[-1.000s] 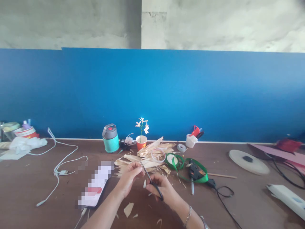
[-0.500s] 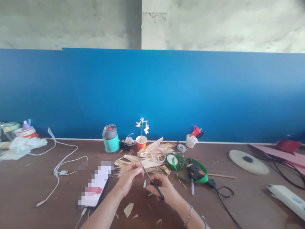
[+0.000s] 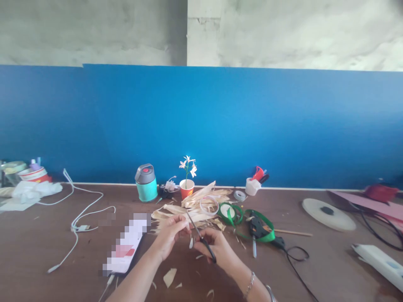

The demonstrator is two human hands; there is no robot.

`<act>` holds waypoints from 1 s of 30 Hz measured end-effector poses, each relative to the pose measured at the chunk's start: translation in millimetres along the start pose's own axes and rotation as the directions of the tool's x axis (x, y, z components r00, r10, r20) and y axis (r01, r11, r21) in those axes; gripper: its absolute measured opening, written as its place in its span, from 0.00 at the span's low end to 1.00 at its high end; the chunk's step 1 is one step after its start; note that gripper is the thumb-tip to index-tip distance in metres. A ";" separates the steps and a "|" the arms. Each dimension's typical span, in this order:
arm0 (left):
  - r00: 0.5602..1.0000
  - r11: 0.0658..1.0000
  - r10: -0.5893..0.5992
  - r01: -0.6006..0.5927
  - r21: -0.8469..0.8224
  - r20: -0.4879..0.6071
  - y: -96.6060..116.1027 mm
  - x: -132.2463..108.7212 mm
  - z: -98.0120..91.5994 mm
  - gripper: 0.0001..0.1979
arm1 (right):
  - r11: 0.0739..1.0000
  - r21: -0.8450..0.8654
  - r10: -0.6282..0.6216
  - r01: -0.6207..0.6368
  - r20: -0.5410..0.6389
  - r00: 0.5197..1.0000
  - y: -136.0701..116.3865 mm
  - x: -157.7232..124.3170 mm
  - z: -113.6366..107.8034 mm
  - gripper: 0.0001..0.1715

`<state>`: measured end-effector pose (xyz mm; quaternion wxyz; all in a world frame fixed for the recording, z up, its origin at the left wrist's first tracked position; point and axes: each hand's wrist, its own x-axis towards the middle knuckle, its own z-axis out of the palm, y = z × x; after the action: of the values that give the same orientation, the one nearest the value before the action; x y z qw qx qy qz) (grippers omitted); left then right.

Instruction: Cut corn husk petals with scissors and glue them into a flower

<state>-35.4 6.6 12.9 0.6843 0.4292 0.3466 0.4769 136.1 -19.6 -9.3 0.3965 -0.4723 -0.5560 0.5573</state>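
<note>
Here, left hand (image 3: 171, 235): fingers closed in a pinch on a small pale piece (image 3: 187, 225), just left of the scissors' blades.
Right hand (image 3: 215, 247): fingers curled around the handles of the scissors (image 3: 199, 234).
Scissors: long axis slanting away and leftward; blade gap too fine to tell.
Husk pile (image 3: 171, 208): just beyond the scissors.
Scraps (image 3: 170, 277): on the worktop (image 3: 31, 251), nearer than the scissors.
Green ribbon (image 3: 270, 235): well right of the scissors.

Left of the left hand (image 3: 170, 238), a phone (image 3: 128, 261) lies on a table (image 3: 63, 247), a white cable (image 3: 74, 229) farther left. Beyond that hand stands a flask (image 3: 147, 191). Well right of the right hand (image 3: 218, 248) lie a lid (image 3: 329, 217) and a pink sheet (image 3: 353, 197); a blue partition (image 3: 201, 117) rises beyond both.
</note>
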 end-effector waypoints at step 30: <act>0.995 0.981 -0.093 0.096 -0.169 0.024 -17.5 -5.2 25.4 0.11 | 0.909 0.354 -0.162 0.221 -0.189 0.969 -12.8 -4.7 5.9 0.25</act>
<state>-8.3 -7.9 7.1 0.7430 0.3562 0.3190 0.4683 130.4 -24.7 3.4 0.5736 -0.3735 -0.4513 0.5726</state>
